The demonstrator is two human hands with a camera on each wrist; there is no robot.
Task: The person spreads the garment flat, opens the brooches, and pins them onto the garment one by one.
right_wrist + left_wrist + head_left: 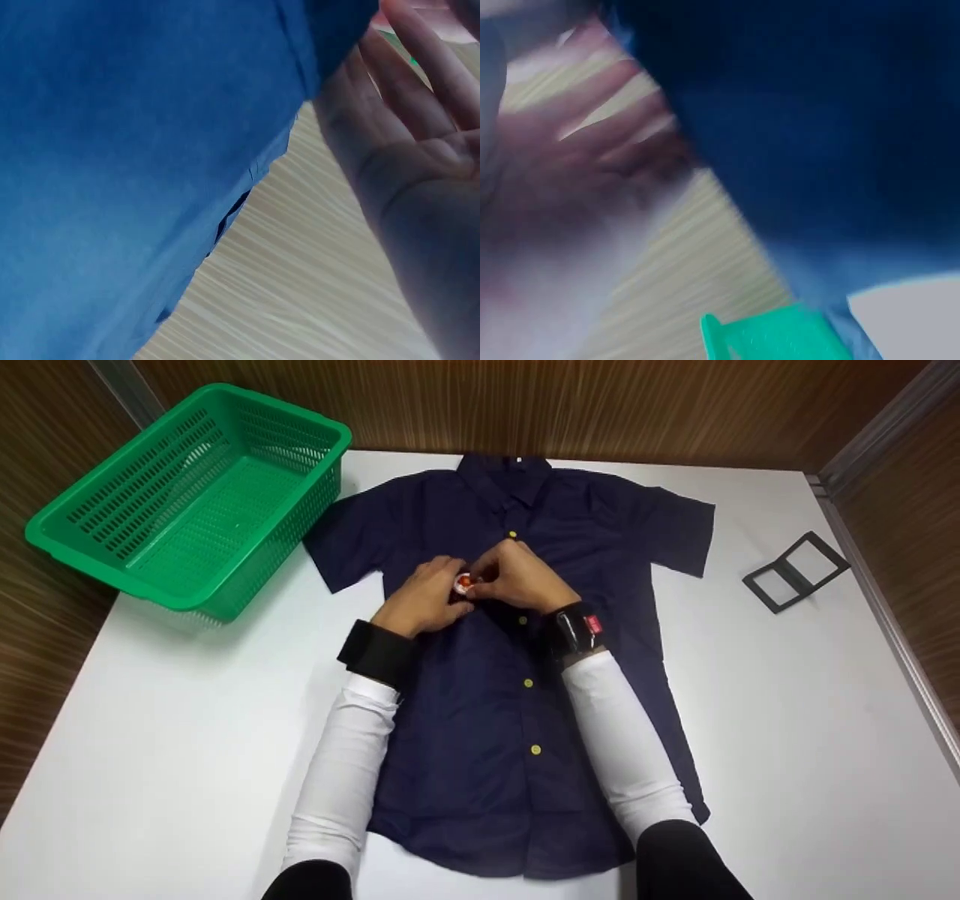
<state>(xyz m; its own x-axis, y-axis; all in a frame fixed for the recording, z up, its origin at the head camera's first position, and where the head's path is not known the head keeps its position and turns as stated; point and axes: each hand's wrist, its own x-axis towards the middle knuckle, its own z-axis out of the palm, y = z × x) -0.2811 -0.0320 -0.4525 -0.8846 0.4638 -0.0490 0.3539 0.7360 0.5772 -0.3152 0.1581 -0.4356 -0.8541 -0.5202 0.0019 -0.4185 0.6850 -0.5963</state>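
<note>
A dark navy short-sleeved shirt (465, 720) with yellow buttons lies spread face up, collar away from me. Over its chest, left of the button line, both hands meet at a small round badge (464, 582), white-rimmed with an orange-red middle. My left hand (427, 596) holds the badge from the left, fingers at its upper edge and thumb below. From the right, my right hand (521, 576) pinches it between thumb and fingers. Blue shirt cloth (802, 127) fills much of the left wrist view beside the left hand (592, 142). The right wrist view shows the right hand (405, 127) beside the cloth.
At the back left stands a green plastic basket (330, 480), close to the shirt's left sleeve. A dark two-window frame (796, 572) lies on the white table (817, 720) at the right. Wood-grained walls (585, 412) enclose the back and sides.
</note>
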